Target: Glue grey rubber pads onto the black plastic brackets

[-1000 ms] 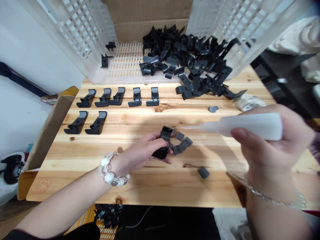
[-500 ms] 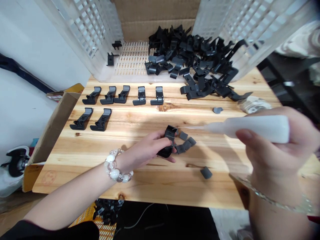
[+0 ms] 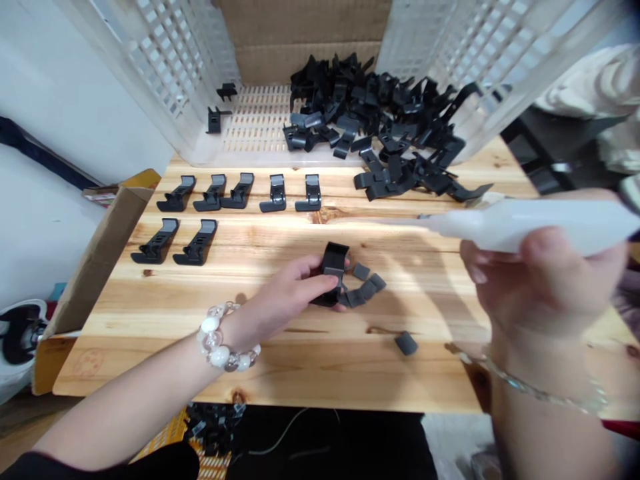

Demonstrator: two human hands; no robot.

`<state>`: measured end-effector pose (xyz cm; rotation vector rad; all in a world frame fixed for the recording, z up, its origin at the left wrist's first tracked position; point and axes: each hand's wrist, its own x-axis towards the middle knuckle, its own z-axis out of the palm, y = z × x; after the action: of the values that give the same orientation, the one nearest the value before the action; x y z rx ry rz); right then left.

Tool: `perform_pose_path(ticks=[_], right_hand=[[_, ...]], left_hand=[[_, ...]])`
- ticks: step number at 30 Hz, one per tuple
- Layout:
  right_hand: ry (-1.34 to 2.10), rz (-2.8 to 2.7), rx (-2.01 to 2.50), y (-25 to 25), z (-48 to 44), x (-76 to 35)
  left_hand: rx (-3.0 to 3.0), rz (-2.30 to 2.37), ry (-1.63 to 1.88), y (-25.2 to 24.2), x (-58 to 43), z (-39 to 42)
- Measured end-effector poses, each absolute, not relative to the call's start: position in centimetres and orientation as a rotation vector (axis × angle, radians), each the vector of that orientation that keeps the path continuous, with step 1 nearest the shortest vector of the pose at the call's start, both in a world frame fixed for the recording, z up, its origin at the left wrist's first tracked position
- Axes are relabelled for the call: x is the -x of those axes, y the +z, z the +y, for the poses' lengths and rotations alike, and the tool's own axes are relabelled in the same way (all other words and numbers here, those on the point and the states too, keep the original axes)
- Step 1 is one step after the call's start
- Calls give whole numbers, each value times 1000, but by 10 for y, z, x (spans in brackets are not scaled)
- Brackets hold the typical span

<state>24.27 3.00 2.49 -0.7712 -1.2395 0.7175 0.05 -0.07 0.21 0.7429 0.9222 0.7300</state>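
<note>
My left hand (image 3: 305, 287) is closed around a black plastic clip (image 3: 334, 257) just above the wooden table, its curved end facing up and away. Small dark grey square pads (image 3: 367, 289) lie beside that hand, several close together. A single grey pad (image 3: 406, 343) rests nearer the front edge. In my right hand (image 3: 545, 280), raised at the right, is a white squeeze bottle (image 3: 545, 223) with a long thin nozzle pointing left. The nozzle's tip is apart from the clip. Blur softens the right hand and bottle.
Several black clips with grey pads (image 3: 200, 241) stand in two rows at the table's left (image 3: 115, 313). A white plastic crate (image 3: 200, 143) lies at the back, with a heap of black clips (image 3: 380, 113) spilling out. A cardboard box (image 3: 95, 247) stands left of the table.
The bottle has moved up and right, and its nozzle has left the end of the clip. My left hand has tipped the clip slightly. The whole view has shifted a little.
</note>
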Motion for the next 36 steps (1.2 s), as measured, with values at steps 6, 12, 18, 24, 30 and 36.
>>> perform_pose_path(ticks=[6,12,18,24,30,36], right_hand=[[1243,-1202,997,24,29,-228],[1636,-1135,1058,12,23,-200],[1424,-1452,1200,-4,17,-196],[1053,-1820,1173,-2,15,-194],[962,-1767,1260,0,16,-194],[1082,-1609,1300,-2,17,-197]], left_hand=[[-740,905,785,0,1,2],[-853,943,766,-2,-2,0],[-931,933,713,-7,-4,-2],[-938,896,700,-9,-5,-4],[-890,902,707,-8,-5,-5],[-922,910,625,-4,-6,-6]])
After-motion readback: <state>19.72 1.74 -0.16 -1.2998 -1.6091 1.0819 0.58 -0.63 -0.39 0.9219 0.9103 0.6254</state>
